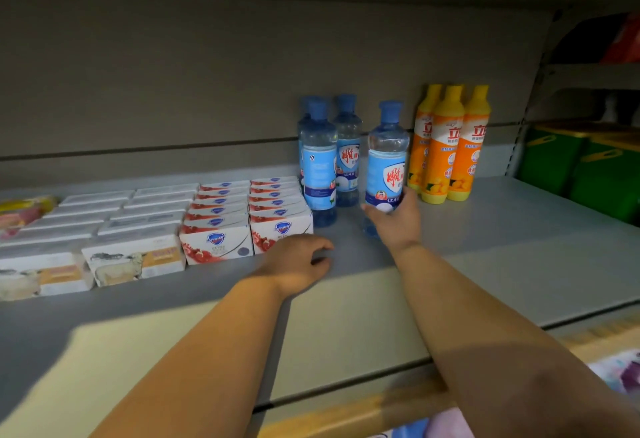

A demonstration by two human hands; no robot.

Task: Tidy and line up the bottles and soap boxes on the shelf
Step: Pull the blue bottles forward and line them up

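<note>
My right hand (394, 221) grips the lower part of a clear blue-labelled bottle (387, 157) that stands apart from the others on the grey shelf (502, 247). Left of it stand several more blue bottles (320, 160), close together. Three orange bottles (446, 146) with yellow caps are grouped to the right. My left hand (298, 264) rests on the shelf with loosely curled fingers, holding nothing, just in front of the red-and-white soap boxes (249, 215). White soap boxes (135, 226) with a sheep picture fill the shelf's left side.
Green containers (581, 163) sit on the neighbouring shelf at the right. A yellow-pink packet (20, 212) lies at the far left. Bare shelf surface stretches in front of the bottles to the front edge. Colourful goods show on the shelf below.
</note>
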